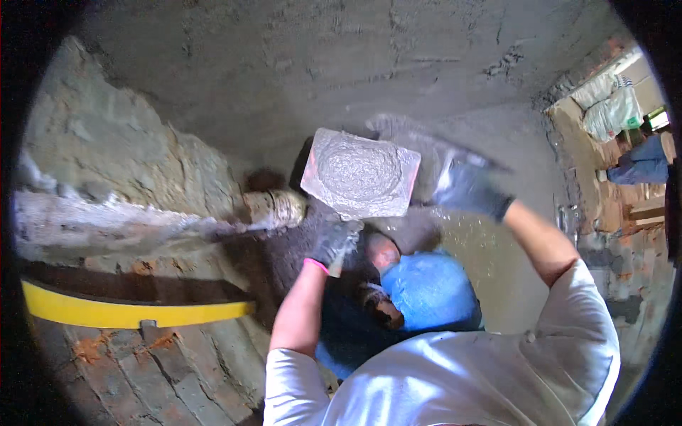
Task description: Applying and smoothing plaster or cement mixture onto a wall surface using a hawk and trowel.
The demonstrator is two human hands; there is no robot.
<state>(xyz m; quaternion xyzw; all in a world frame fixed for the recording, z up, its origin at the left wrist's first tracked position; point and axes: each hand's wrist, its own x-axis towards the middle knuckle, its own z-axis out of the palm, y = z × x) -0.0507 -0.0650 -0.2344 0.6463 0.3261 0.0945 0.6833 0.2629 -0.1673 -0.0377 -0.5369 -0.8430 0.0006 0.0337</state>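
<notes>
My left hand, in a dark glove with a pink cuff, is closed below the near edge of a plasterer's hawk. The hawk's handle is hidden. A broad round patch of wet grey mortar lies on its board. To the right, my dark-gloved right hand is wrapped round a plastering trowel. The trowel's long blade is blurred and lies close to the grey mortar-coated wall, just past the hawk's right corner. Whether the blade touches the wall I cannot tell.
Another person in a blue top is low down just below my hands. A yellow spirit level lies at the left over bricks. A pipe end sticks out beside the hawk. Plastic bags are at the far right.
</notes>
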